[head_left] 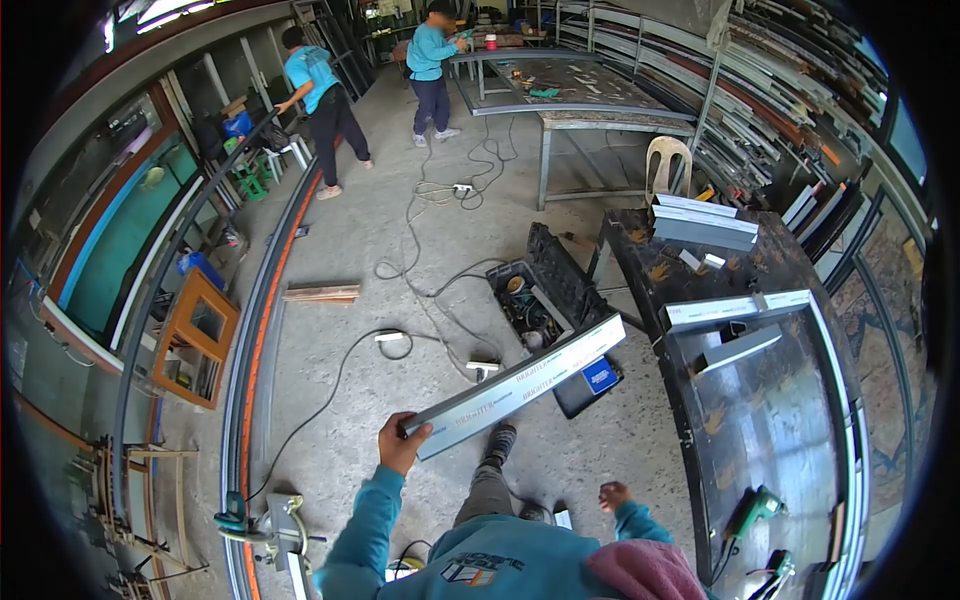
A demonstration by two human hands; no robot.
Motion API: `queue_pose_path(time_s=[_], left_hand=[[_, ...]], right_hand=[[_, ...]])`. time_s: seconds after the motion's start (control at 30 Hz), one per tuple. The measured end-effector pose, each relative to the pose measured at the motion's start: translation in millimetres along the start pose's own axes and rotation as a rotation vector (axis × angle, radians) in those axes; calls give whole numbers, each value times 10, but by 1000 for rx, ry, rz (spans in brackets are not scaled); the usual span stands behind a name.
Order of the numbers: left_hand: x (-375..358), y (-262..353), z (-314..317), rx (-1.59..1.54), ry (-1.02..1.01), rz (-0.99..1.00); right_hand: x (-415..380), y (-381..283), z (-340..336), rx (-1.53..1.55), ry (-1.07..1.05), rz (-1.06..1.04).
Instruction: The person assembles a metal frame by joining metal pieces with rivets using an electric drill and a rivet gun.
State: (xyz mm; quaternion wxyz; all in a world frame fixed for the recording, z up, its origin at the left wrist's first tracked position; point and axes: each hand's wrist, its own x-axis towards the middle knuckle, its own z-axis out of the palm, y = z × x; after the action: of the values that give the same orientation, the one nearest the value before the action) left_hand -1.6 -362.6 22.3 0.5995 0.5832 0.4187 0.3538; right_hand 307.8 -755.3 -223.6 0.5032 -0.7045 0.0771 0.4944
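While the left hand (400, 443) clenches one end of a long aluminium profile (520, 385), the bar runs up and away from that grip toward the dark workbench (760, 420), its far end just short of the bench's near edge and above an open tool case (540, 290). Below the bar, the right hand (613, 495) hangs free with nothing in it, near the bench.

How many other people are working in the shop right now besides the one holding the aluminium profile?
2. One person stands at the far left by the wall racks; another person stands at the far workbench. Others may be hidden behind racks.
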Motion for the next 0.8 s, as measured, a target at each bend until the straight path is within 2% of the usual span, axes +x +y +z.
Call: queue_pose_path(time_s=[0.07, 0.1, 0.17, 0.27, 0.3, 0.4, 0.43, 0.5, 0.57, 0.63, 0.7, 0.73, 0.77, 0.8], left_hand=[[-558, 150, -179, 38, 89, 56], [-814, 220, -224, 72, 93, 94], [-1316, 590, -260, 295, 84, 241], [-1806, 672, -318, 177, 90, 345], [-1958, 713, -352, 182, 88, 354], [-2383, 725, -489, 585, -119, 535], [-2513, 736, -535, 587, -126, 549], [-2837, 784, -633, 698, -272, 652], [-3149, 809, -783, 703, -341, 658], [-3435, 777, -958, 695, -392, 725], [-3773, 770, -1139, 682, -398, 697], [-3928, 774, -1218, 677, -408, 674], [-4072, 778, -1289, 679, -407, 671], [-4213, 776, -1349, 670, -421, 685]], right_hand=[[-187, -183, 88, -205, 66, -53], [-272, -201, 142, -203, 57, -53], [-412, -164, 284, -14, 60, 34], [-713, 150, 532, -158, -28, -30], [-783, 320, 609, -150, -33, -36], [-1123, 894, 797, -137, -94, -42], [-1249, 1117, 840, -120, -111, -63], [-1552, 1586, 925, 76, -71, 59], [-1509, 2307, 877, 294, -212, 231], [-1923, 2736, 894, 293, -214, 355], [-1964, 3466, 861, 33, -200, 210], [-2433, 3320, 1047, 164, 43, 462], [-2552, 3394, 1084, 163, 42, 464], [-2650, 3508, 1102, 174, 9, 338]])
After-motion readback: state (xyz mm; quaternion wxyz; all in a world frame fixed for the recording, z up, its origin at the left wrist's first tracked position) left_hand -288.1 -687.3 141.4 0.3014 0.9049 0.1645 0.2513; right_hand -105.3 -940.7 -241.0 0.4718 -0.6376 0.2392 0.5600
